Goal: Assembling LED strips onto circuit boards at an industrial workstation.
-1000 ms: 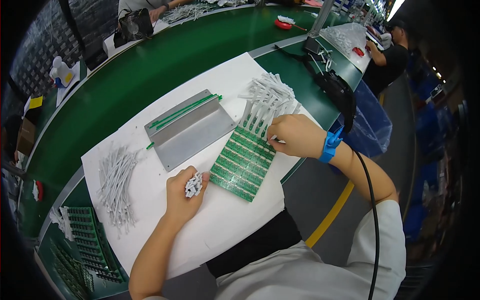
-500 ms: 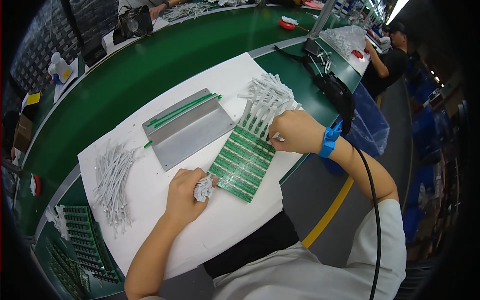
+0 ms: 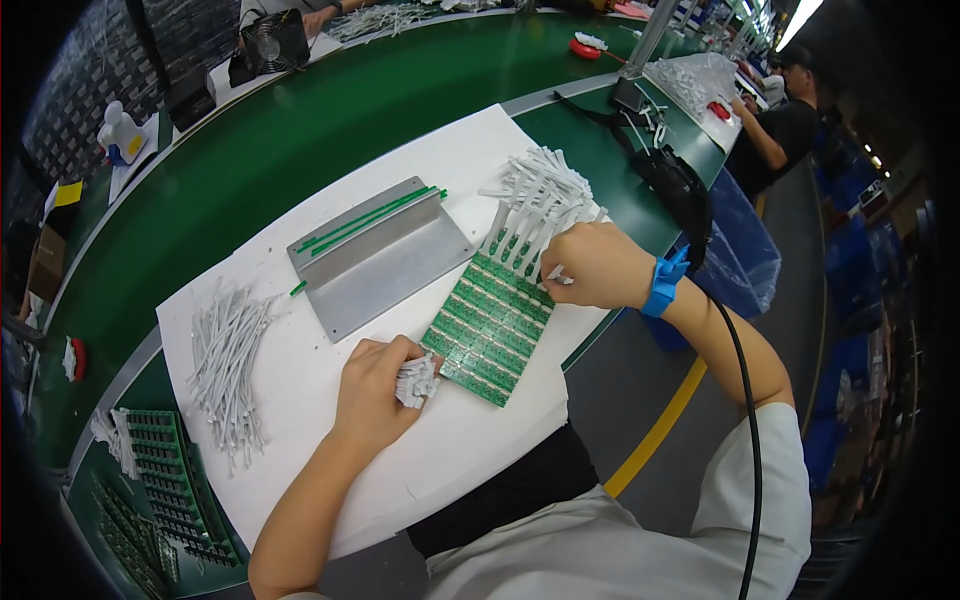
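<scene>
A green circuit board panel (image 3: 490, 335) made of many small repeated sections lies tilted on white paper (image 3: 310, 400). White leads (image 3: 515, 238) stand in a row along its far edge, running toward a loose pile of white leads (image 3: 550, 185). At the board's far right corner, my right hand (image 3: 597, 265) pinches a small white lead end. My left hand (image 3: 378, 395) is closed around a bunch of white connector ends (image 3: 416, 381), its thumb and fingertips by the board's near left edge. The fingers hide part of the bunch.
A grey metal angled bracket (image 3: 385, 265) with green strips lies beyond the board. White cables (image 3: 228, 370) are heaped at left, near stacked green boards (image 3: 175, 480). A black strap (image 3: 670, 185) lies right. A black cord hangs from my blue wristband (image 3: 664, 283). Other people work farther off.
My left hand and its bunch have shifted slightly right, nearer the board. The right hand stays at the same corner, pinching. The whole view has drifted a little.
</scene>
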